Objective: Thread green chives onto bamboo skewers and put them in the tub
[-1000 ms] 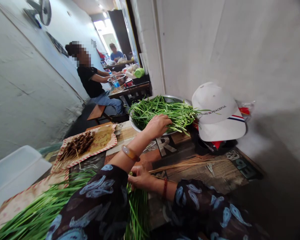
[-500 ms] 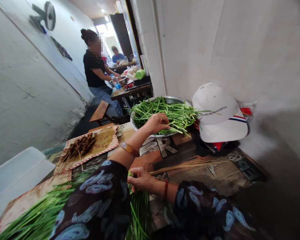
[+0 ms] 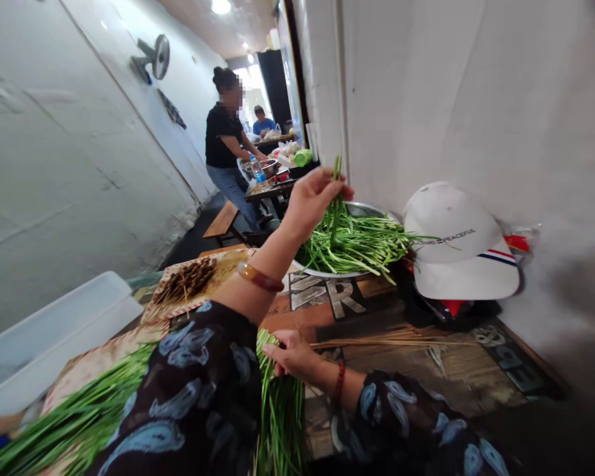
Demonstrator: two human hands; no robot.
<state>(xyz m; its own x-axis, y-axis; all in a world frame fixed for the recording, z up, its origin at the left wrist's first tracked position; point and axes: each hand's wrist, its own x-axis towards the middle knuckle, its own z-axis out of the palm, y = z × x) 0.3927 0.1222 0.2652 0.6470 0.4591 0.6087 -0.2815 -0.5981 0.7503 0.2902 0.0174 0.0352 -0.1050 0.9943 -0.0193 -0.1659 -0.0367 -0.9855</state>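
My left hand, wearing an amber bangle, pinches a few strands of garlic chives above a metal bowl. More chives are heaped in that bowl, some poking past its rim. Lower down, my right hand is closed around a row of chives, whose cut ends stick up and whose leaves hang towards me. Whether a skewer runs through this row I cannot tell. Thin wooden skewers lie on the tabletop just right of my right hand.
A white cap rests on dark and red items beside the bowl. On the left are skewered meat on a paper-lined tray, loose chives and a white plastic bin. A person works at a table behind.
My left hand has risen from the bowl with chives between its fingers. My right hand keeps hold of its row. The view has shifted, so the surroundings appear further right.
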